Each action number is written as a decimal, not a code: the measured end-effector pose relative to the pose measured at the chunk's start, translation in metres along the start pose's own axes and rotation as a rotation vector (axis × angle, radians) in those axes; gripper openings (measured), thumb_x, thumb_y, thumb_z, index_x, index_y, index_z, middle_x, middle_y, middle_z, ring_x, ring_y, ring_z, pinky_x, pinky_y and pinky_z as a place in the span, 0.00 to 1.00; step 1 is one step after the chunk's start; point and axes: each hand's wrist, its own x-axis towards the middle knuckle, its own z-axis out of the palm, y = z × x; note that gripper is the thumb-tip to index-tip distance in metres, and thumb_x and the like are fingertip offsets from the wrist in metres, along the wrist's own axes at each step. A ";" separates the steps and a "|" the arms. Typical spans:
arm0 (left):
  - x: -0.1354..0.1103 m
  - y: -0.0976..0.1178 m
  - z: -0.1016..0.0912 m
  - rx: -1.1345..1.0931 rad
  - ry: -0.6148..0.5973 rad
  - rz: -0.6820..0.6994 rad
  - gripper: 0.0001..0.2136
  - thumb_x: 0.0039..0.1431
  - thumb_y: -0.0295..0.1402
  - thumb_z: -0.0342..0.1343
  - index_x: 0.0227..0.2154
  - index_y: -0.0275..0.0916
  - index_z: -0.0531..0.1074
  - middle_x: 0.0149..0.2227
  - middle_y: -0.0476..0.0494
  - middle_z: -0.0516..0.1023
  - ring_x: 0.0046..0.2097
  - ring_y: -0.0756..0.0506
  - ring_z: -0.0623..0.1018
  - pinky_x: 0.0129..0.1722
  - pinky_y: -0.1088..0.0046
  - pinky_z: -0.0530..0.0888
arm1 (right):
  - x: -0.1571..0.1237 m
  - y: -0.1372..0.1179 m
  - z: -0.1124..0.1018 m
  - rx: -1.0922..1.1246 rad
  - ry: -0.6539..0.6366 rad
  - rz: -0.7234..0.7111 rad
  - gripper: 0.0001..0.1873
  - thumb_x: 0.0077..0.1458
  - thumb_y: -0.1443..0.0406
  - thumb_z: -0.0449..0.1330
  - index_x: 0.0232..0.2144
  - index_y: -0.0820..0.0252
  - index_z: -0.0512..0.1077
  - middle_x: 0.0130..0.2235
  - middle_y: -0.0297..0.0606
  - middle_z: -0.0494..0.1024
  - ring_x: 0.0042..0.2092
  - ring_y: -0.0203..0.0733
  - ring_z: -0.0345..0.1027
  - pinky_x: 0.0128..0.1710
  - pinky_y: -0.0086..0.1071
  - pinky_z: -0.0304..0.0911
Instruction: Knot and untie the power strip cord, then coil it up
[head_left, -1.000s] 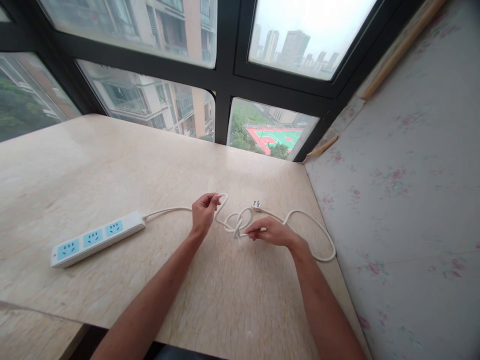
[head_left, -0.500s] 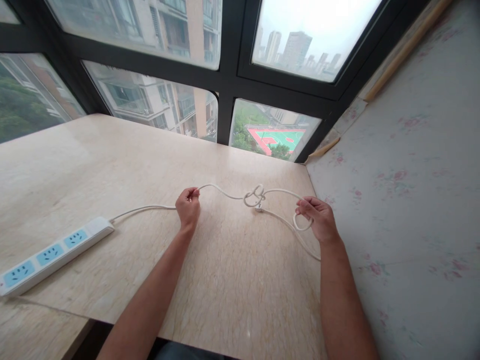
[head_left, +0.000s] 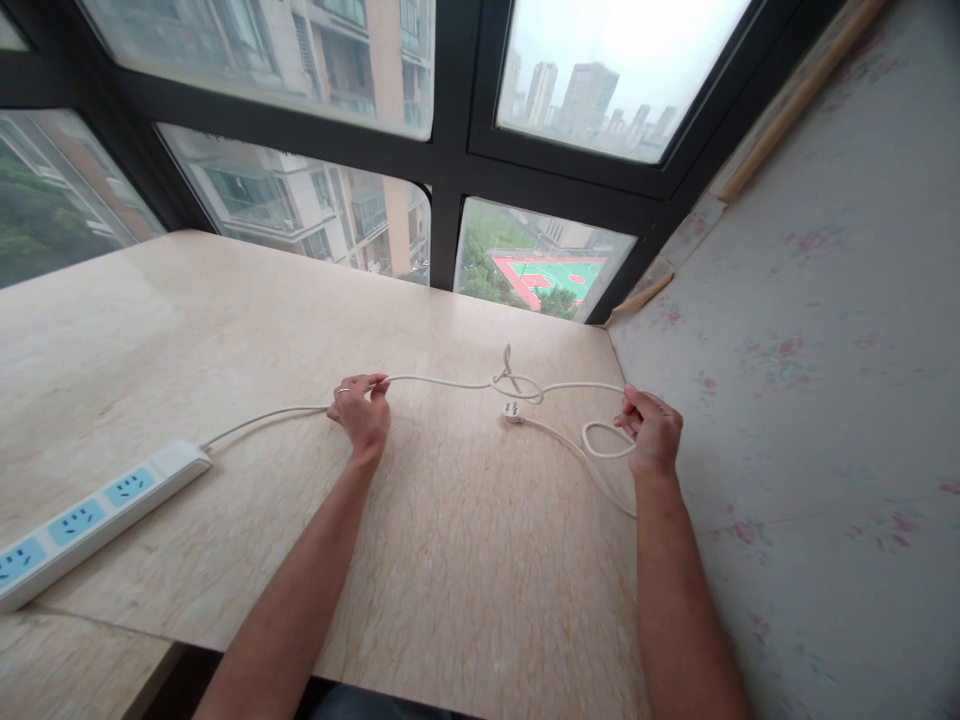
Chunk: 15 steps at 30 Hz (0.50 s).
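A white power cord (head_left: pixel 442 382) stretches between my two hands over the stone surface. My left hand (head_left: pixel 361 412) pinches it on the side nearer the power strip (head_left: pixel 97 520), which has blue socket panels. Farther along, my right hand (head_left: pixel 651 430) is closed on the cord near the wall. Between the hands the cord crosses itself in a loose, open knot, with one small loop standing up. Just below that knot lies the plug (head_left: pixel 512 412). From the plug the cord runs right, with a round loop beside my right hand and a stretch hidden behind my right wrist.
The pale marble-patterned sill (head_left: pixel 450 560) reaches to dark window frames (head_left: pixel 446 230) at the back. A flowered wall (head_left: pixel 810 420) rises close to my right arm. The sill's front edge is near my body.
My hands have moved apart, left hand leftward and right hand slightly right. The cord between them is straighter and the knot has changed shape. The power strip has shifted left in view.
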 end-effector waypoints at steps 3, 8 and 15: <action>-0.001 -0.003 0.000 0.041 -0.043 -0.002 0.08 0.58 0.31 0.54 0.35 0.42 0.78 0.46 0.38 0.77 0.51 0.35 0.71 0.50 0.52 0.62 | -0.001 -0.003 -0.002 -0.092 -0.086 -0.008 0.18 0.45 0.58 0.63 0.13 0.58 0.62 0.16 0.27 0.60 0.16 0.28 0.48 0.16 0.26 0.50; -0.012 0.000 0.002 0.157 -0.178 0.099 0.15 0.54 0.24 0.51 0.42 0.40 0.75 0.50 0.34 0.76 0.57 0.33 0.69 0.52 0.51 0.60 | -0.008 -0.010 0.000 -0.237 -0.289 0.000 0.21 0.49 0.56 0.61 0.13 0.58 0.61 0.16 0.28 0.59 0.19 0.31 0.50 0.18 0.27 0.48; -0.048 0.027 -0.002 0.058 -0.330 0.622 0.31 0.45 0.16 0.46 0.54 0.40 0.69 0.59 0.37 0.70 0.66 0.39 0.60 0.61 0.54 0.53 | -0.033 -0.031 0.019 -0.527 -0.643 -0.207 0.23 0.57 0.53 0.56 0.17 0.60 0.67 0.19 0.30 0.61 0.24 0.33 0.54 0.24 0.28 0.49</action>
